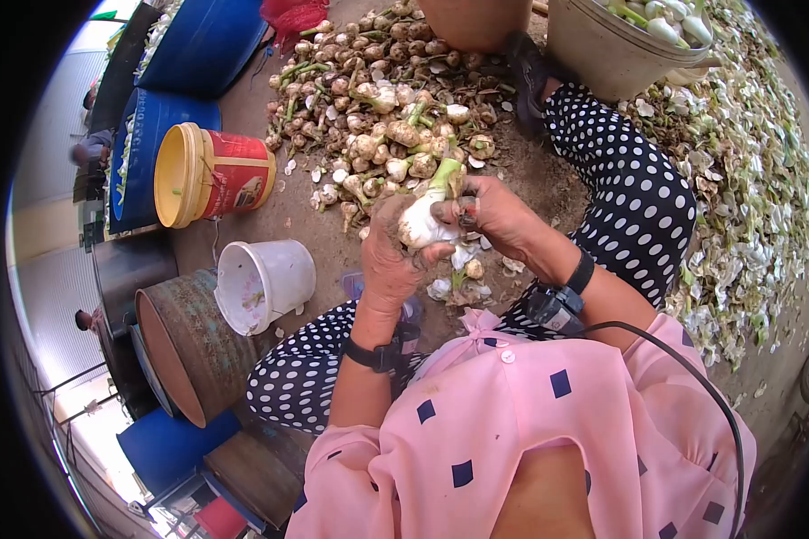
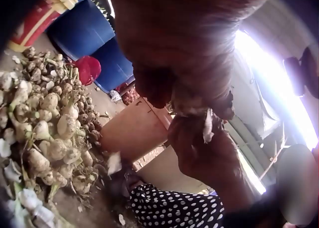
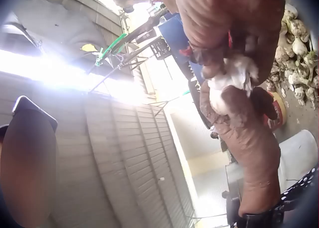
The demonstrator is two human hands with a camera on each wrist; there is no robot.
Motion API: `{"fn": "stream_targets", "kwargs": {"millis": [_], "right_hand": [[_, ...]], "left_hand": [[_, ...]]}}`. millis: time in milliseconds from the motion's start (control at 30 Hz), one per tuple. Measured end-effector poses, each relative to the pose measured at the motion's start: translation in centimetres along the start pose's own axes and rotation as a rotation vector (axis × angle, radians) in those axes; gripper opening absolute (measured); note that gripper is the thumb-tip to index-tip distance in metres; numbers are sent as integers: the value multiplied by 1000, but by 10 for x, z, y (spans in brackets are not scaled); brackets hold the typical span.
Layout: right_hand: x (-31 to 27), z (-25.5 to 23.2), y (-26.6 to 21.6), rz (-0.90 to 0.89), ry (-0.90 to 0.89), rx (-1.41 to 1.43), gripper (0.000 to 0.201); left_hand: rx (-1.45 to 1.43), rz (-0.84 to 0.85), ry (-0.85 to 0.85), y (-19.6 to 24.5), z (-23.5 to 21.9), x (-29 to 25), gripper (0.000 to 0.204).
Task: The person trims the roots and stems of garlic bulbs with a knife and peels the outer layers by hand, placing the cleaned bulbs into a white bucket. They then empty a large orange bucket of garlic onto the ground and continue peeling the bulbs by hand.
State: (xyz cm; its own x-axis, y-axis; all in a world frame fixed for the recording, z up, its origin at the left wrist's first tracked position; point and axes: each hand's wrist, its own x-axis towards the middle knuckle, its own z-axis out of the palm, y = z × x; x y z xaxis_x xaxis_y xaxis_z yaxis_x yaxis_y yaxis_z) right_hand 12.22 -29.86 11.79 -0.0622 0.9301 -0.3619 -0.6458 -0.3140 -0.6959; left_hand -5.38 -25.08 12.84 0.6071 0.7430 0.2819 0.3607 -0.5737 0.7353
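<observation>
A white garlic bulb [image 1: 420,225] with a thick green stem [image 1: 446,175] is between my two hands, over the ground in front of my lap. My left hand [image 1: 388,247] grips the bulb from the left, its thumb along the near side. From the right, my right hand [image 1: 499,218] pinches at the bulb's skin near the stem. In the right wrist view the garlic bulb [image 3: 227,88] shows bright white, with loose skin between the fingers. A pale scrap of skin [image 2: 208,127] hangs by the fingers in the left wrist view.
Ahead lies a heap of unpeeled garlic [image 1: 377,117]. A yellow-and-red bucket [image 1: 238,175] and a white bucket [image 1: 288,274] lie to the left, near blue drums [image 1: 198,54]. A large tub [image 1: 602,54] holds white bulbs at upper right. Peeled skins [image 1: 737,198] cover the right-hand ground.
</observation>
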Motion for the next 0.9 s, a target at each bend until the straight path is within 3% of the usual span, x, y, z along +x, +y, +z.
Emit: {"fn": "stream_targets", "kwargs": {"millis": [33,100,133,167,233,300,367,400,433,500,567,633,667,700,767,800,833,900], "right_hand": [[1,-2,2,0,1,-1,26],[4,-7,7,-5,-60,-15,21],[5,-8,8,-4,-60,-15,21],[6,-8,9,-11,-101,12,20],[8,-10,9,-17,-147,35,20],[13,-12,8,68,-2,-42,21],[11,-12,6,-7,-25,-188,27],[10,-11,6,-69,-35,-256,29],[9,-10,7,-130,-45,-321,31],[13,-17,13,-87,-50,-283,30],[17,-19,21,-53,-57,-250,29],[21,-17,29,51,28,282,27],[22,-13,29,36,-55,422,25],[23,-12,26,34,-60,413,25],[16,-8,15,-78,35,342,22],[10,-7,6,-128,39,182,20],[12,-7,8,-121,38,180,20],[16,-5,12,-743,-12,-783,20]], "left_hand": [[-1,0,0,-2,2,-1,64],[-541,-231,82,0,5,2,52],[-722,-537,59,6,-4,-3,47],[-724,-540,60,6,-7,-2,47],[-1664,-870,-237,3,-11,1,52],[-1638,-880,-285,-2,-11,2,58],[-949,-867,-19,-1,-9,2,57],[-856,-744,-64,-9,-10,-2,52],[-859,-748,-64,-10,-7,-5,52],[-401,-504,-85,-10,-3,-10,56],[-505,-513,-90,-12,-14,-7,58],[-1197,-535,-87,-9,-22,-2,51],[-1312,-437,-207,-11,-26,3,51],[-1314,-428,-202,-11,-25,7,51],[-1146,-551,13,-9,-18,12,50],[-941,-587,66,-22,-13,11,44],[-943,-592,71,-27,-14,10,44],[-982,-770,81,-32,-19,6,38]]}}
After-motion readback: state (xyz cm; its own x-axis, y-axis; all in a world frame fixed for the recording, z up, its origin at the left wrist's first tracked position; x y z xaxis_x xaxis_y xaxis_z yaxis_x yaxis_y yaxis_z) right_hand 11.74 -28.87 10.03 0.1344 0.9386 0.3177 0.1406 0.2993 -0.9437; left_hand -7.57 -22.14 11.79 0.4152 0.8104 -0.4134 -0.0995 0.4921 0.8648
